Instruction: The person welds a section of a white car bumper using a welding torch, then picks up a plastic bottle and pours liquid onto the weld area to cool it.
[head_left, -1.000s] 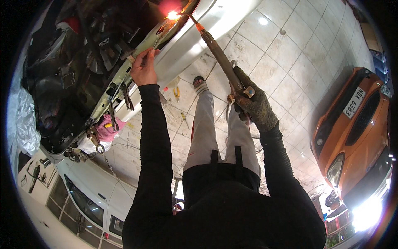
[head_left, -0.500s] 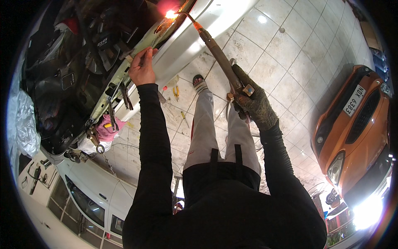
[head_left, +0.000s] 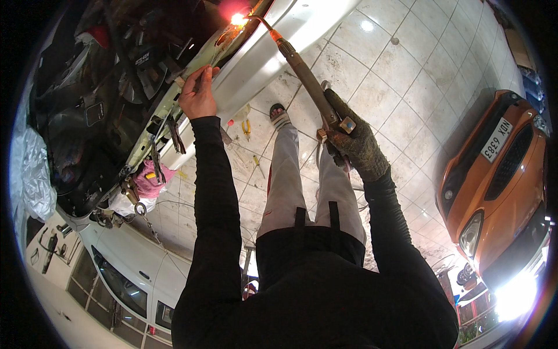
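In my gloved right hand (head_left: 361,148) is a gas welding torch (head_left: 311,84), gripped at its valve end. The torch's bent tip reaches up and left, and a bright flame (head_left: 238,20) glows there against the metal edge of a car body (head_left: 226,43). My bare left hand (head_left: 199,96) is beside that edge, below and left of the flame. Its fingers are closed in a pinch on a thin filler rod (head_left: 216,56), which points up towards the flame. The rod's far end is lost in the glare.
A white body panel (head_left: 261,67) runs along the car opening. Yellow-handled pliers (head_left: 247,129) and a screwdriver (head_left: 258,166) lie on the tiled floor. A pink cloth (head_left: 152,180) and a chain (head_left: 150,224) hang lower left. An orange car (head_left: 494,180) stands right, a white car (head_left: 133,262) lower left.
My left hand has shifted very slightly left. The torch tip and flame have moved a touch left along the metal edge, while my right hand stays nearly in place.
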### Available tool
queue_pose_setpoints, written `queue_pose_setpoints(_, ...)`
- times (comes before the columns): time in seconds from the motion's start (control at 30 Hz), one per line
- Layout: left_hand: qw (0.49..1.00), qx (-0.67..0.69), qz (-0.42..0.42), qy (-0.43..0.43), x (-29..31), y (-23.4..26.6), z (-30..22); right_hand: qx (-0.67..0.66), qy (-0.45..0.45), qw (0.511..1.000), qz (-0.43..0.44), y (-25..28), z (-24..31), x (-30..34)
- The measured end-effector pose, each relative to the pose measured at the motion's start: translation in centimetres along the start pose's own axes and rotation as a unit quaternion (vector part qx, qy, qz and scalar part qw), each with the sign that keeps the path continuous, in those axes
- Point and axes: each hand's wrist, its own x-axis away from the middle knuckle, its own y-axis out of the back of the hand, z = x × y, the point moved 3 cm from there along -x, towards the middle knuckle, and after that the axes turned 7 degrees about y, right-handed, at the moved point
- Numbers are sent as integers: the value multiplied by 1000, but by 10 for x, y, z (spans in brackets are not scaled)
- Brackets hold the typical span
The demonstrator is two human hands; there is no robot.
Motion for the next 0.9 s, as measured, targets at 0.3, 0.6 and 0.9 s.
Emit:
queue_pose_setpoints(0.3,1000,15,4,-9,1,0,0,9,-50,999,-11,-1,6,1)
queue_pose_setpoints(0.6,1000,6,3,-7,0,0,0,-16,33,999,-33,6,-8,7)
queue_pose_setpoints(0.9,1000,22,2,-20,-2,1,1,-15,-27,999,-10,4,-7,3)
